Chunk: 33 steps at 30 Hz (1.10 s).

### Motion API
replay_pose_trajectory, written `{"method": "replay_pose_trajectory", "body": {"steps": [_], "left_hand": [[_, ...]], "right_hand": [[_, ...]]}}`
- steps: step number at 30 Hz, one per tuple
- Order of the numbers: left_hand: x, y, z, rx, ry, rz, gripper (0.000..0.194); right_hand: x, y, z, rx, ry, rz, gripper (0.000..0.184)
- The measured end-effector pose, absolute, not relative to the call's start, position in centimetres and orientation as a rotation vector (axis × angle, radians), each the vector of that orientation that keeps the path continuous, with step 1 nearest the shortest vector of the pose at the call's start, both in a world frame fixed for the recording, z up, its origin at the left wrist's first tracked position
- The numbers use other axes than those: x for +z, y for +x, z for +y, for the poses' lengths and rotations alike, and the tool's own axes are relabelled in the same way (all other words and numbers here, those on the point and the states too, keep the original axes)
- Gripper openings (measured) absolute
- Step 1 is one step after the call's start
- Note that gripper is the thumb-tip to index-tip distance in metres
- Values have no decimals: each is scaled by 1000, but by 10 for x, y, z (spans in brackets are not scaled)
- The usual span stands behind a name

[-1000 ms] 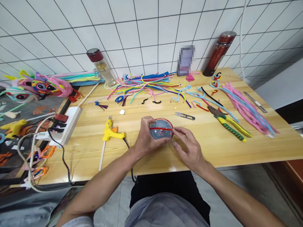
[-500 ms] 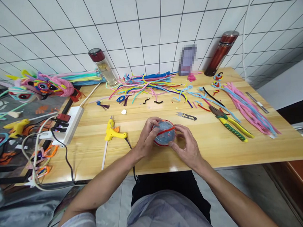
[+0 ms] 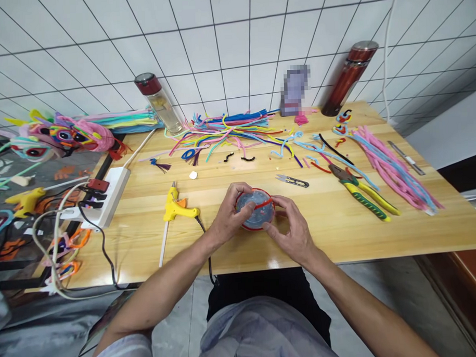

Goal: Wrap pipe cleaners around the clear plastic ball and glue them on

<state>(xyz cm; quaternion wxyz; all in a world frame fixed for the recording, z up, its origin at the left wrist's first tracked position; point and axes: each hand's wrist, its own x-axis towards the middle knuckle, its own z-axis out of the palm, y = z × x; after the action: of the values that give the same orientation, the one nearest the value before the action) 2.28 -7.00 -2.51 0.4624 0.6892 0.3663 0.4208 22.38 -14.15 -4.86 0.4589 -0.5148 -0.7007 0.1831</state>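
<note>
Between my hands is a round, bluish, see-through dish-like piece point(image 3: 255, 219) with a red fuzzy rim. A short red pipe cleaner point(image 3: 264, 203) crosses its upper part. My left hand point(image 3: 233, 212) grips the left edge, its fingers curled at the back and its thumb pressed on the face at the strip's left end. On the other side, my right hand point(image 3: 292, 226) holds the right edge between thumb and forefinger. Thread snips point(image 3: 293, 181) lie just beyond, and a yellow glue gun point(image 3: 178, 206) rests to the left.
Pliers point(image 3: 359, 192), pink and blue pipe cleaners point(image 3: 397, 173) and a craft knife point(image 3: 406, 157) lie right. Colourful pipe cleaners point(image 3: 236, 129) spread along the back, between a glass bottle point(image 3: 159, 105) and a red flask point(image 3: 349, 78). A power strip point(image 3: 116, 196) with cords stands left.
My left thumb has slid rightward across the face of the round piece, now covering the strip's left portion. My right hand keeps nearly the same hold. The view has shifted slightly.
</note>
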Motion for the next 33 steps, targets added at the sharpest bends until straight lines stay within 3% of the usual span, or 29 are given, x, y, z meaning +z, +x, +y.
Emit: {"method": "replay_pose_trajectory", "body": {"steps": [16,24,33], "left_hand": [[-6,20,-72,1148,2201,807,25],[-2,12,-68,981,2323,754,36],[2,19,-70,1002,2175,897,19]], "right_hand": [[-46,213,-139,430,-1256,-1782,57],[-45,209,-134,467,-1214,-1790,58],[-47,208,-134,515,-1193,-1801,61]]}}
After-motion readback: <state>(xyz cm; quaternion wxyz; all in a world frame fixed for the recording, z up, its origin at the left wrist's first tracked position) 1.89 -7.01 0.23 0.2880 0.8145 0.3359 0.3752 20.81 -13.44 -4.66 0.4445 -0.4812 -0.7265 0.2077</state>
